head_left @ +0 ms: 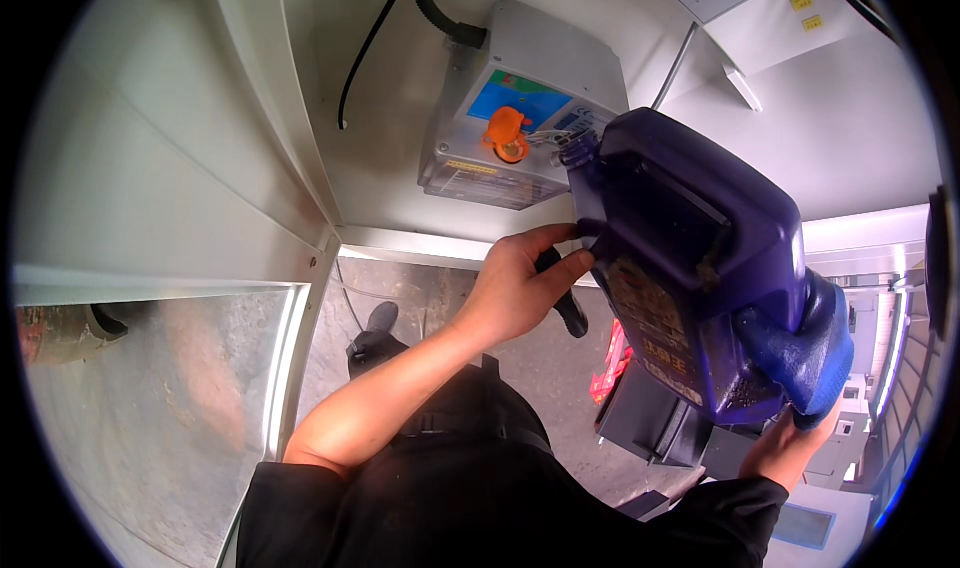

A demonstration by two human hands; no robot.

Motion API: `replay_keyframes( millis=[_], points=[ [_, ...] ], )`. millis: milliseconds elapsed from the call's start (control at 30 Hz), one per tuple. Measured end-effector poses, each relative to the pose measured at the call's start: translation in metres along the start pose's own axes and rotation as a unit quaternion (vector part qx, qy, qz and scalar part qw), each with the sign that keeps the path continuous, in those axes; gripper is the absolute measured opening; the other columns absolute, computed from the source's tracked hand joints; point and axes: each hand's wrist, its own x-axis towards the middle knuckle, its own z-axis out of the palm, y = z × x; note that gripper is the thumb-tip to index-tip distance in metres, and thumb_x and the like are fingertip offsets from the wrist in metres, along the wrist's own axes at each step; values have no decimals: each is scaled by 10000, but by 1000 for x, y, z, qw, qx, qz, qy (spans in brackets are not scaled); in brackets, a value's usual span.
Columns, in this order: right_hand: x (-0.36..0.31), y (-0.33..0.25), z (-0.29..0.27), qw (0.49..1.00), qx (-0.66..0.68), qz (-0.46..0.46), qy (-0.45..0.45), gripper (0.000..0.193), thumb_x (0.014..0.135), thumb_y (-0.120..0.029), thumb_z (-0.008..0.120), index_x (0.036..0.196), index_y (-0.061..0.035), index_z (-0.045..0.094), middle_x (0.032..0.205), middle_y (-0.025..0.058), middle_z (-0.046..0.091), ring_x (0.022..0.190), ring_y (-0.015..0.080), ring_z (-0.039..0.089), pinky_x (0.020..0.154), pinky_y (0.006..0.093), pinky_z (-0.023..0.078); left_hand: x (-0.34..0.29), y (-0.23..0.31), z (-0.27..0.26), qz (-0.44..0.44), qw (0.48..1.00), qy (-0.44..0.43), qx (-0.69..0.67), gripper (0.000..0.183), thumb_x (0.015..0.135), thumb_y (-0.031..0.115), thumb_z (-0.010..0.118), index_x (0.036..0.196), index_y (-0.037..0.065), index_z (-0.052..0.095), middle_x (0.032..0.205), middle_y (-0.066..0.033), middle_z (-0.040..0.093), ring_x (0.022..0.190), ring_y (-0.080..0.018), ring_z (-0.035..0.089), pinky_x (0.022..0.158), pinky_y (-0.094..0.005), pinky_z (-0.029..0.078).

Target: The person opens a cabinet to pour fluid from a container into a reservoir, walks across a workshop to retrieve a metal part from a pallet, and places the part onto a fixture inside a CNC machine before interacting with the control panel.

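Observation:
A large purple plastic jug [765, 203] is held up tilted, its narrow neck pointing up and left. My right hand [805, 353], in a blue glove, supports its lower end. My bare left hand [520, 283] is closed, with thumb and forefinger at the jug's side below the neck. Behind these fingers shows a slim black object [572, 316]; I cannot tell whether the hand holds it. The jug's mouth is close beside an orange flip cap [506, 126], raised above the filler opening on a grey box [565, 43]. Whether liquid flows is not visible.
White cabinet panels [170, 138] stand at the left and behind the box. A black corrugated hose [440, 13] enters the box top. On the concrete floor [440, 293] are my shoe [383, 316], dark grey boxes [650, 413] and a red item [612, 363].

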Motion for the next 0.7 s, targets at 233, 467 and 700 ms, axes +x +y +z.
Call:
replay_keyframes(
  millis=[233, 467, 700],
  points=[
    [3, -12, -6, 998, 37, 53, -1, 561, 625, -245, 845, 1077, 42, 675, 931, 160, 689, 835, 229, 660, 796, 372, 518, -1, 6, 2, -21, 1000, -9, -7, 412, 939, 245, 699, 1225, -44, 643, 807, -93, 697, 719, -109, 595, 703, -293, 500],
    [26, -33, -20, 986, 6, 143, -90, 547, 636, -218, 845, 1082, 45, 669, 928, 146, 687, 828, 197, 643, 791, 358, 516, 0, 12, 5, -34, 999, -19, 2, 409, 941, 238, 695, 1233, -44, 641, 793, -83, 690, 707, -100, 582, 693, -288, 495],
    [-1, -8, 2, 999, 7, 20, 24, 577, 655, -202, 852, 1130, 50, 643, 972, 137, 679, 844, 191, 642, 804, 351, 523, 0, 8, 3, -17, 1000, -10, -13, 407, 943, 234, 692, 1232, -48, 638, 793, -78, 686, 706, -97, 573, 685, -286, 491]
  ],
)
